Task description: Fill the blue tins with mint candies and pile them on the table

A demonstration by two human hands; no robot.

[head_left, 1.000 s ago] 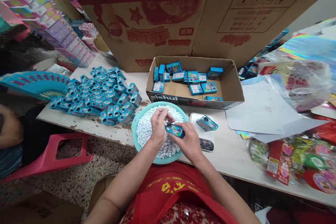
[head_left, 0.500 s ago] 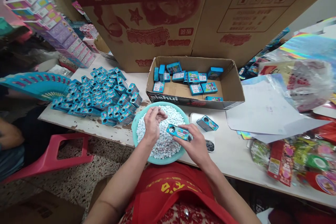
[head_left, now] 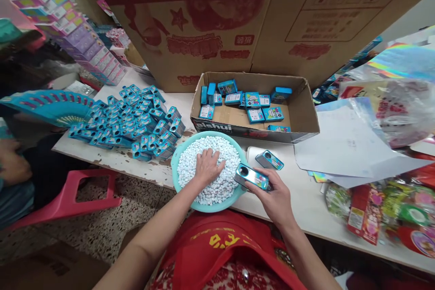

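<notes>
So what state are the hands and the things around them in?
left hand: spread, touching the white pellets
right hand: closed on the held blue box
held blue box: round hole uncovered
white pellets: loose
green bowl: well filled, uncovered
set-down blue box: round hole uncovered
cardboard tray: open-topped, partly filled

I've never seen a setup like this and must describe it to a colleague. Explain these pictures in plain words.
There is no machine here: a person works with two bare hands. Every picture comes from one camera worn on the head, looking forward and down. The left hand rests, fingers spread, on white pellets in a pale green bowl. The right hand holds a small blue box with a round hole in its upper face. On the table, a pile of similar boxes lies left of the bowl; an open carton behind it holds more.
</notes>
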